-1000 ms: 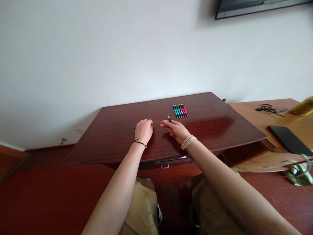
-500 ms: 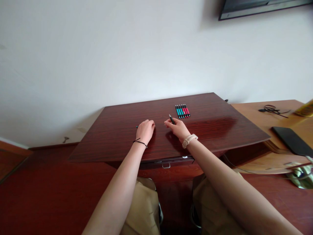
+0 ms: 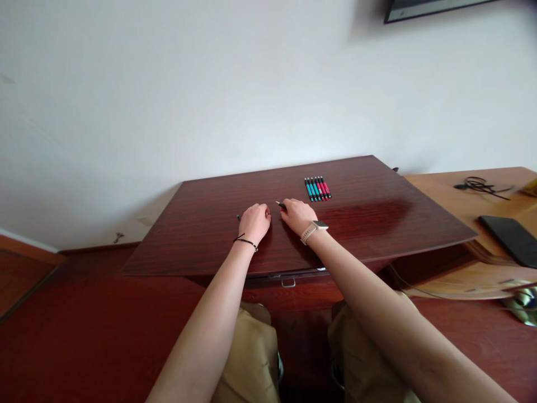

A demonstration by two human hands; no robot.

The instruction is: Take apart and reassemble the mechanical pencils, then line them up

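Note:
My right hand (image 3: 298, 215) is closed around a pen (image 3: 281, 205) with a dark grip; its pale tip points left towards my other hand. My left hand (image 3: 255, 221) rests low over the dark wood table (image 3: 201, 235), its fingers curled. A teal-ended pen (image 3: 238, 217) sticks out on that hand's left side, and the rest of it is hidden under the hand. Behind my right hand, a neat row of teal pens (image 3: 311, 190) and pink pens (image 3: 324, 188) lies side by side on the table.
A lighter wooden desk (image 3: 444, 196) adjoins on the right, with a coiled black cable (image 3: 478, 184) and a flat black device (image 3: 509, 238). A drawer handle (image 3: 288, 283) shows below the table's front edge. The white wall (image 3: 235, 101) stands behind.
My right hand has turned over and moved left, closer to my left hand; its pen now points left instead of up. The view has shifted slightly. The pen row is unchanged.

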